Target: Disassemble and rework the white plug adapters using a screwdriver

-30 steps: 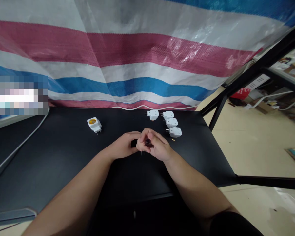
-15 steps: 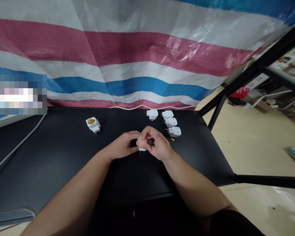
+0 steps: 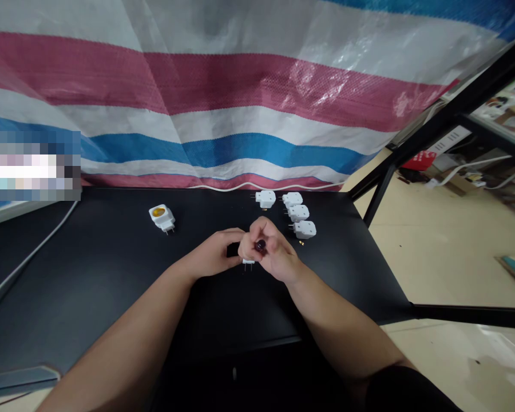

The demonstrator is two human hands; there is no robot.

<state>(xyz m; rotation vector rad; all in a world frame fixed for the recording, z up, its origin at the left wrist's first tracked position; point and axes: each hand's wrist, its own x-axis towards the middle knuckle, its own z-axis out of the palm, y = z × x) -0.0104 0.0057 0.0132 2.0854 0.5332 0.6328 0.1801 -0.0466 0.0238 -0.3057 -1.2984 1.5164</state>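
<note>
Head camera looks down on a black desk [image 3: 111, 257], and both hands work close together near its middle. The fingers [image 3: 229, 236] of the left hand [image 3: 212, 254] are curled around a white plug adapter [image 3: 248, 261], which is mostly hidden; only its lower edge and two thin metal prongs [image 3: 245, 267] show. A small black piece [image 3: 232, 250] sits just beside these fingers. The right hand [image 3: 272, 257] pinches a small dark round part [image 3: 261, 245] between its fingers. The adapter seems light and stiff, so it is probably best held by its plastic sides, away from the prongs. The dark part looks small and perhaps slippery, so it likely needs a fingertip grip. Four white adapters [image 3: 298, 213] stand beyond the hands, and one adapter with a yellow centre [image 3: 161, 217] lies well apart on the left.
</note>
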